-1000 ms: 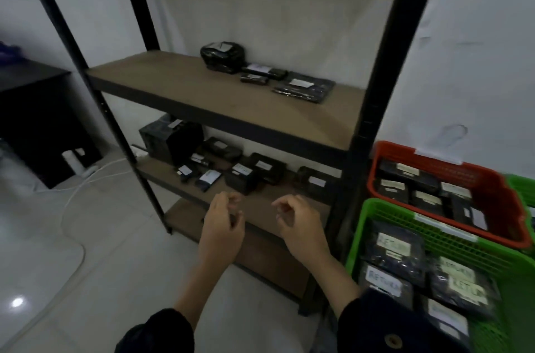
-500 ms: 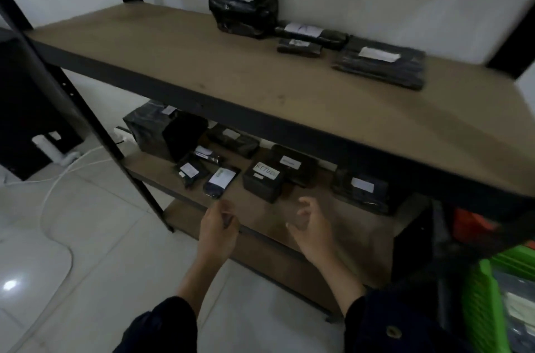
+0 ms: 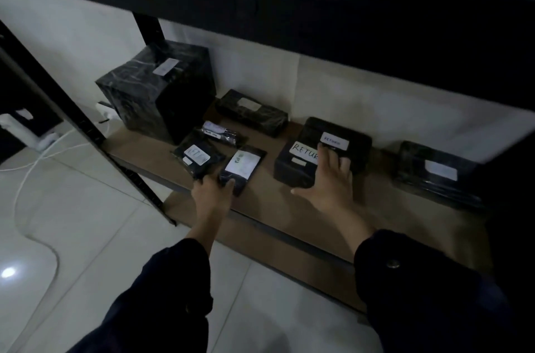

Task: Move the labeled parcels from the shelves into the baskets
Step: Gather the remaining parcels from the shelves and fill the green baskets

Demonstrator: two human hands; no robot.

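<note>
Crouched in now, much closer than a second ago: upper shelf out of sight except for its dark underside across the top, baskets gone from view entirely, lower shelf filling the picture. Both hands, held curled in the air short of the rack a second ago, now down on parcels.

Left hand at the shelf's front edge, fingers narrowed around the near end of a flat black pouch with a white label. Contact clear, but pouch lying flat on the board, not yet lifted; a pinch just starting, by the look of it. Just beside it on the left, a second labelled pouch, touching or nearly so.

Right hand spread wide, fingertips laid over the near right corner of the small box marked RETURN, thumb splayed out low to the left. Not closed on anything; palm over the box, no grip formed. Behind it and touching it, a larger box with a smaller RETURN label.

Untouched on the same shelf: big wrapped carton at the left rear corner, long parcel along the back edge, thin packet mid-left, another labelled parcel near the right end.

Meaning for the task: reach finished, pick-up beginning, two parcels likely to go at once. Nothing off this shelf yet. Risk judged slight: slick wrap, neighbouring pouch dragged along.
</note>
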